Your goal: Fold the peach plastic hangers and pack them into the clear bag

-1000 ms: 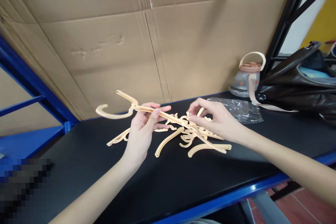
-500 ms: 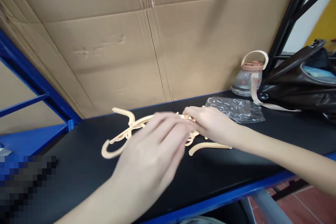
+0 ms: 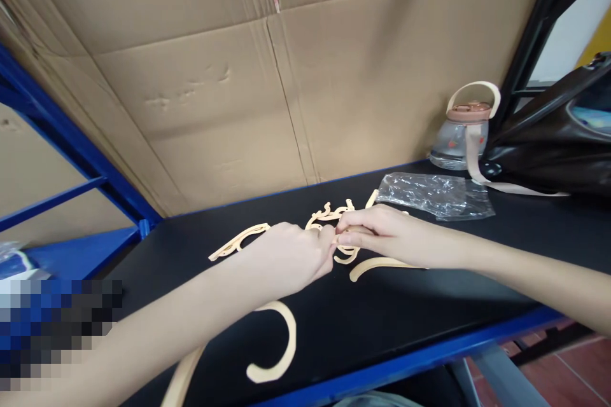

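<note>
My left hand [image 3: 303, 257] is closed, its fingertips meeting those of my right hand [image 3: 386, 232] above the table. My right hand pinches with thumb and fingers; whatever lies between the fingertips is mostly hidden. Cream plastic hanger parts, small and curved [image 3: 327, 213], lie just behind and below the hands. A curved hanger arm [image 3: 382, 263] rests under my right hand. Left of my left hand lies another bundle of cream hanger arms [image 3: 233, 245]. A large cream hook [image 3: 289, 340] shows beside my left forearm, which covers part of that hanger.
A crumpled clear plastic bag [image 3: 436, 194] lies on the black tabletop [image 3: 363, 324]. Behind it stand a clear bottle with a pink lid [image 3: 461, 133] and a dark leather bag [image 3: 548, 140]. Cardboard [image 3: 214, 108] walls the back; a blue metal frame [image 3: 71, 127] borders the left.
My left hand has closed and come up against my right fingertips. The large cream hook has shifted from the left of my hand to nearer me, beside the forearm. The view turned slightly left.
</note>
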Motion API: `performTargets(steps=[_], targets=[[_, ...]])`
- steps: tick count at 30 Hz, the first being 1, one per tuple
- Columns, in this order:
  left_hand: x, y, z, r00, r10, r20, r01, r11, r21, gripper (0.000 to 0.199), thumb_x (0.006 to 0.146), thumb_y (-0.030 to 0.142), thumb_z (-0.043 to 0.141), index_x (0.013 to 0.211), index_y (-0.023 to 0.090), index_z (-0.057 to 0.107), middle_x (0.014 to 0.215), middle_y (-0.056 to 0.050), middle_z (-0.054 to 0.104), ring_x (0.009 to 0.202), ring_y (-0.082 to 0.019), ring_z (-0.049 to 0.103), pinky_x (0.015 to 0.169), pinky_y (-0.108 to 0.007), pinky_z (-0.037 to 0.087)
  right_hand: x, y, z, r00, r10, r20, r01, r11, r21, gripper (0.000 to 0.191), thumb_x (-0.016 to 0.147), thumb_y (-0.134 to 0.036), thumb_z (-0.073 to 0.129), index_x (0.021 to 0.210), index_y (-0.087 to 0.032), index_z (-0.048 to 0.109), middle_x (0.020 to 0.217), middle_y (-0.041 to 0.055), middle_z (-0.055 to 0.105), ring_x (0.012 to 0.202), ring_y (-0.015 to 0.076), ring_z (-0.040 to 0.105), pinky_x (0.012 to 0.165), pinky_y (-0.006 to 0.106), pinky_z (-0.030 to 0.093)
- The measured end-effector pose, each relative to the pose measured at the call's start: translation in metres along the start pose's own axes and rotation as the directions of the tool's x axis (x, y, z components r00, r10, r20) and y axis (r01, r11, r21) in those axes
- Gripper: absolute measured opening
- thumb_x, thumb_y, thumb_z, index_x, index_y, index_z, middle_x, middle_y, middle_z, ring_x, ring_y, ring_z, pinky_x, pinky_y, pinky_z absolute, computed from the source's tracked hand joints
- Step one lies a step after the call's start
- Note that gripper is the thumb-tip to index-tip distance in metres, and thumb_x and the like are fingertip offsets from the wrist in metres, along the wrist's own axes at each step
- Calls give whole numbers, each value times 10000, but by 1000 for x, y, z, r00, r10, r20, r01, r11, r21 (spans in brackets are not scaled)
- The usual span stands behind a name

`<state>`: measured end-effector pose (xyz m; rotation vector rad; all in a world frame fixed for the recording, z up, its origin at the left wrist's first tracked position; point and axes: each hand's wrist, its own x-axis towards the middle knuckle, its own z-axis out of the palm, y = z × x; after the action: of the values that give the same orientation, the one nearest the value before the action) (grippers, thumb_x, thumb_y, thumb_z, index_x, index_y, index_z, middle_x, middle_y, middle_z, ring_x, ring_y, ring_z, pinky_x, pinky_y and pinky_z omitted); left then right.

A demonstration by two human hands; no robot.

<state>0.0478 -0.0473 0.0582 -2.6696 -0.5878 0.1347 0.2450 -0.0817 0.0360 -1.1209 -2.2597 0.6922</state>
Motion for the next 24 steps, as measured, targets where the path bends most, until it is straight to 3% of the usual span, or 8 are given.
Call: performTargets(steps=[2, 4, 8, 11, 15, 17, 21, 24], targets=[[6, 4, 2, 999, 40, 26, -43, 993, 108, 220, 854, 88, 350, 864, 106, 569, 603, -64, 595, 428, -210, 566, 392, -275, 343, 4, 5, -2, 982, 146, 121, -173, 950, 261, 200, 921, -340, 442, 842, -176, 525, 576, -55, 479, 470, 81, 461, 454, 204, 347], [12, 5, 3, 997, 60, 44, -66, 986, 151, 233, 812, 29, 359, 862, 86, 580, 633, -93, 610, 454, -225, 594, 388, -277, 367, 9, 12, -3, 957, 234, 173, -286, 863, 416, 165, 867, -335, 529, 903, -182, 479, 585, -68, 493, 420, 66, 446, 386, 180, 325], [20, 7, 5, 998, -63, 5, 62, 992, 110, 261, 787, -23, 342, 835, 83, 575, 605, -83, 588, 481, -229, 622, 423, -271, 415, 18, 26, -2, 975, 223, 12, -199, 841, 503, 251, 791, -286, 620, 919, -200, 421, 588, -86, 512, 402, 49, 404, 364, 159, 302], [23, 9, 9, 992, -129, -3, 128, 986, 111, 286, 756, -53, 338, 858, 76, 573, 553, -57, 551, 483, -246, 623, 435, -280, 424, 18, 28, 0, 976, 182, -120, -113, 894, 433, 204, 803, -287, 601, 878, -202, 431, 553, -94, 491, 416, 54, 383, 401, 175, 302], [25, 13, 18, 980, -197, -4, 196, 974, 116, 289, 775, -32, 340, 933, 57, 565, 501, -35, 528, 432, -246, 598, 425, -284, 422, 13, 18, 0, 948, 145, -282, -118, 987, 111, 111, 839, -270, 548, 844, -204, 459, 578, -73, 511, 493, 78, 402, 455, 196, 286], [25, 15, 20, 972, -235, -19, 236, 966, 105, 281, 793, -18, 334, 927, 62, 568, 512, -47, 543, 440, -240, 603, 426, -274, 421, 14, 14, -1, 958, 152, -243, -125, 984, 124, 84, 849, -247, 519, 848, -205, 446, 568, -77, 475, 503, 85, 403, 459, 198, 290], [28, 20, 23, 933, -357, -48, 358, 934, 12, 274, 805, -13, 330, 842, 84, 584, 568, -83, 577, 500, -234, 631, 442, -254, 428, 23, 17, -1, 971, 224, -79, -185, 924, 336, 95, 841, -209, 481, 846, -213, 386, 558, -89, 426, 468, 84, 405, 441, 200, 307], [34, 20, 30, 908, -414, -57, 404, 905, -136, 263, 838, 22, 336, 828, 80, 592, 616, -111, 598, 570, -250, 653, 483, -271, 454, 29, 23, 1, 949, 248, -193, -223, 964, 143, 124, 799, -198, 521, 822, -210, 400, 580, -67, 478, 513, 100, 438, 481, 219, 301]])
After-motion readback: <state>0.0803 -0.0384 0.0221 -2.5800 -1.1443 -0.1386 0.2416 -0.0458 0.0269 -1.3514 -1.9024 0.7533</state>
